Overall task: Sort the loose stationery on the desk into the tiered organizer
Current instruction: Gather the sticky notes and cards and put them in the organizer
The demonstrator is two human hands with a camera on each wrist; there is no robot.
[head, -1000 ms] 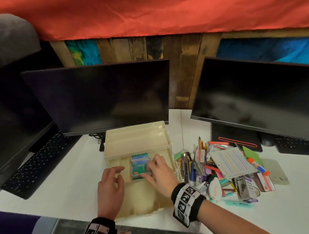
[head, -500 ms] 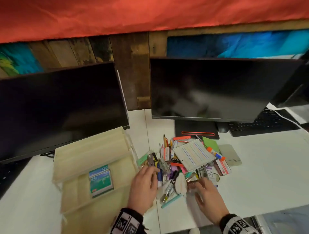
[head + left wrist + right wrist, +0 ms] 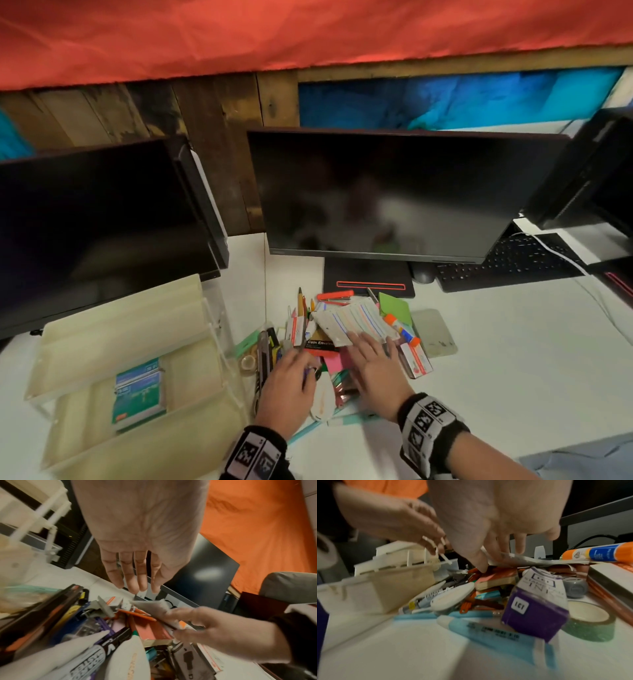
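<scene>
The cream tiered organizer [image 3: 120,342] stands at the left, with a green and blue box [image 3: 138,390] in its middle tier. Right of it lies the pile of loose stationery [image 3: 329,346]. My left hand [image 3: 298,363] hovers over the pile's left side above the markers [image 3: 96,654], its fingers [image 3: 137,580] straight and holding nothing. My right hand [image 3: 366,349] is on a clear packet of lined cards [image 3: 356,318] at the top of the pile. In the right wrist view its fingers lie over the packet's edge [image 3: 530,559] and the thumb goes beneath it.
Two dark monitors [image 3: 383,192] stand behind, one on a black stand [image 3: 368,274]; a keyboard [image 3: 507,260] and mouse [image 3: 423,274] sit at back right. A glue stick [image 3: 599,553], purple ink box [image 3: 537,609], tape roll [image 3: 590,620] and blue highlighter [image 3: 496,632] lie around the pile.
Both hands left the organizer and moved right to the pile. The right hand then went from the pile's near edge up onto the card packet. The head view swung right.
</scene>
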